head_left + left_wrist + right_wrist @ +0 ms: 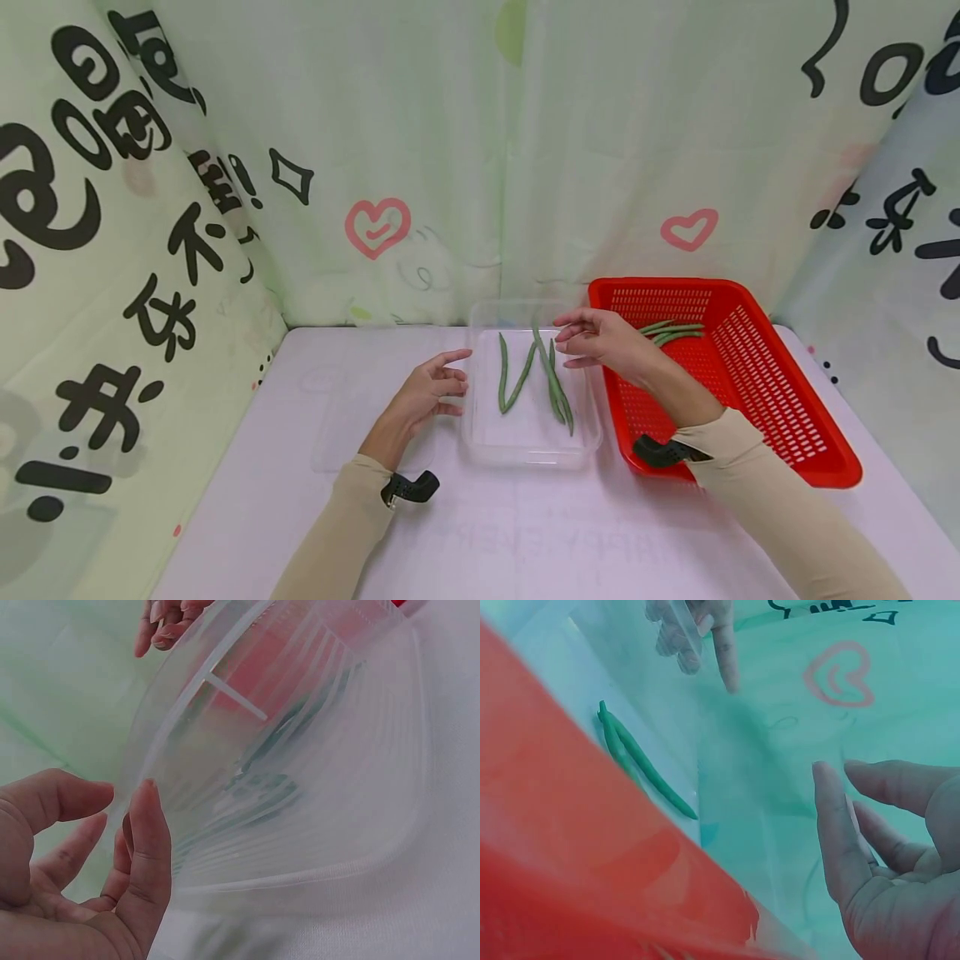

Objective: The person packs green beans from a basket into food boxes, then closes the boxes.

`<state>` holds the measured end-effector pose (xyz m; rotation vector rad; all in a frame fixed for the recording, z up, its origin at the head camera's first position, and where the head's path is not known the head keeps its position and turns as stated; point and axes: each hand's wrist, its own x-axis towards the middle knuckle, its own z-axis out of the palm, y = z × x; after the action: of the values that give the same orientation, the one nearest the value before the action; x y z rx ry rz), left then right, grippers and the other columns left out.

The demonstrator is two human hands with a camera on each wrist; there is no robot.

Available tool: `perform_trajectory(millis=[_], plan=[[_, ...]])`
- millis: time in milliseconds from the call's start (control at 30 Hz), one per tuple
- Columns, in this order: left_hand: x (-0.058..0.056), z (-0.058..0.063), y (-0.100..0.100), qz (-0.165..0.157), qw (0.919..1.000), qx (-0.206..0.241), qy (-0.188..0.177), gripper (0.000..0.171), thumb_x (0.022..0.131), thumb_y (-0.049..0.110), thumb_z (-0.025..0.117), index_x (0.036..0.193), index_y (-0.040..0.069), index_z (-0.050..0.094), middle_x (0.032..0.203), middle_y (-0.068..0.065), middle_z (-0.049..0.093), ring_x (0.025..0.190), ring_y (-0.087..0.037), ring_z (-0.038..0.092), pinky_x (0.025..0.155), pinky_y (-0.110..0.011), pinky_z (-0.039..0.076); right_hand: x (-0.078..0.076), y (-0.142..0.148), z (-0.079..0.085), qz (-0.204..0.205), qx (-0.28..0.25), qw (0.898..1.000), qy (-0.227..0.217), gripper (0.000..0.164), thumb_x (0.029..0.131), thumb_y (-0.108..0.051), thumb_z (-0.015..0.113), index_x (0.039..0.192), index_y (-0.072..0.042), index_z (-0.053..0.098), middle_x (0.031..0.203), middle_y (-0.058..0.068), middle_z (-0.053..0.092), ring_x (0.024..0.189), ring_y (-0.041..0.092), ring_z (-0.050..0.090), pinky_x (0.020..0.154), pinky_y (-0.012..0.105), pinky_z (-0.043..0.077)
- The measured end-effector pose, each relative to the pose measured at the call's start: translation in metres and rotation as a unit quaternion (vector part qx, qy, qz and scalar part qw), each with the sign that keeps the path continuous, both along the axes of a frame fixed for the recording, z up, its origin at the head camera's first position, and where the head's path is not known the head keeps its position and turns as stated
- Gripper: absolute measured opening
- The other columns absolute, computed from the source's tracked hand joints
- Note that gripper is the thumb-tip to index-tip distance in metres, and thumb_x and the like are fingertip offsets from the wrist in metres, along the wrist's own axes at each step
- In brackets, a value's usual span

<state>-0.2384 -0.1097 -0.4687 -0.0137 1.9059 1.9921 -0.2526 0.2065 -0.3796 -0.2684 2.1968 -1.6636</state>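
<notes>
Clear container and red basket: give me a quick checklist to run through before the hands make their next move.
1. Right hand empty: ok, nothing shows between its fingers.
2. Left hand empty: ok, it grips nothing.
3. Left hand off the clear container: cannot tell, it is right beside the left wall.
4. Container upright on the table: ok.
5. Beans in the container laid neatly parallel: not ok, they lie at angles to one another.
6. Red basket holding more: ok, beans in the basket show toward its far side.
</notes>
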Motion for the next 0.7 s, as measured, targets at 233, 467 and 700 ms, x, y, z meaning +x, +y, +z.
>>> perform_trajectory(millis=[233, 467, 700], plan=[[0.001, 0.000, 0.000, 0.005, 1.0000, 0.001, -0.003, 0.054, 0.094, -0.001, 0.063, 0.142, 0.023, 0.059, 0.104, -0.005, 0.058, 0.088, -0.021, 0.062, 0.064, -0.032, 0.060, -0.001, 0.004, -0.004, 0.012, 0.019, 1.000, 0.020, 0.043, 0.096, -0.009, 0.069, 0.135, 0.001, 0.055, 0.119, 0.022, 0.060, 0.100, 0.023, 0.067, 0.088, 0.039, 0.060], [0.000, 0.000, 0.000, 0.006, 1.0000, 0.001, 0.000, 0.054, 0.094, -0.001, 0.063, 0.141, 0.023, 0.060, 0.104, -0.005, 0.057, 0.087, -0.019, 0.062, 0.064, -0.032, 0.060, -0.001, 0.017, -0.002, 0.019, 0.038, 0.998, 0.045, 0.044, 0.094, -0.011, 0.072, 0.135, -0.004, 0.059, 0.120, 0.019, 0.065, 0.104, 0.027, 0.067, 0.091, 0.039, 0.059], [0.000, -0.002, 0.000, 0.003, 1.0000, 0.000, 0.001, 0.056, 0.095, -0.001, 0.062, 0.147, 0.018, 0.055, 0.105, -0.005, 0.056, 0.087, -0.018, 0.061, 0.064, -0.031, 0.060, -0.002, 0.038, -0.001, 0.001, 0.080, 0.995, 0.063, 0.045, 0.095, -0.014, 0.070, 0.138, -0.006, 0.057, 0.124, 0.018, 0.064, 0.112, 0.037, 0.064, 0.092, 0.037, 0.058]])
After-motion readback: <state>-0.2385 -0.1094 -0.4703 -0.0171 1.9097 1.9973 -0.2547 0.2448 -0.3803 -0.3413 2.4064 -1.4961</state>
